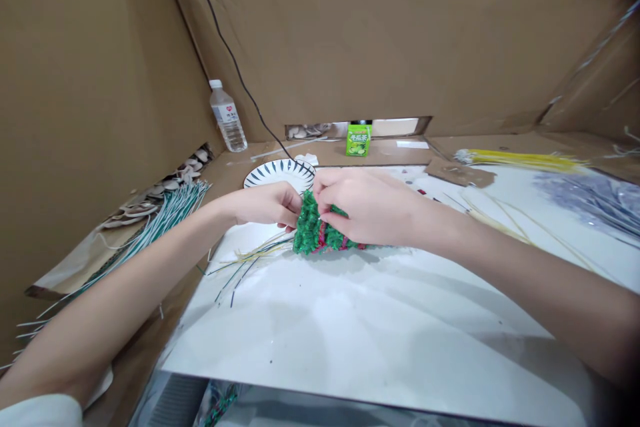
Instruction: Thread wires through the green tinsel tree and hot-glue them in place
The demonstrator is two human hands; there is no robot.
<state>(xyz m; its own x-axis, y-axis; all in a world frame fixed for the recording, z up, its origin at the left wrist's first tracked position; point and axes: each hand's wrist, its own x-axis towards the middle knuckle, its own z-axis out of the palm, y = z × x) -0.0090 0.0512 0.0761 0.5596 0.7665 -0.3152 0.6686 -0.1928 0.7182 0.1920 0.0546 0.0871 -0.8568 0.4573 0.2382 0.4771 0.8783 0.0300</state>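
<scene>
A green, bumpy woven piece (309, 230) with red bits in it is held just above the white board, and its kind is not clear. My left hand (273, 205) pinches its left edge between thumb and fingers. Over its top right part, my right hand (367, 207) is closed with the fingertips together on the weave, hiding much of that side. Anything small between those right fingertips is too small to make out. Loose thin strands (250, 259), dark and yellowish, spread out on the board below my left hand.
A striped plate (273, 173) lies behind my left hand. Farther back stand a water bottle (229, 117) and a green packet (358, 140). Green-and-white strands (173, 213) lie left; yellow strands (520, 160) and a purplish bundle (590, 197) lie right. Cardboard walls (325, 33) surround the board (350, 327).
</scene>
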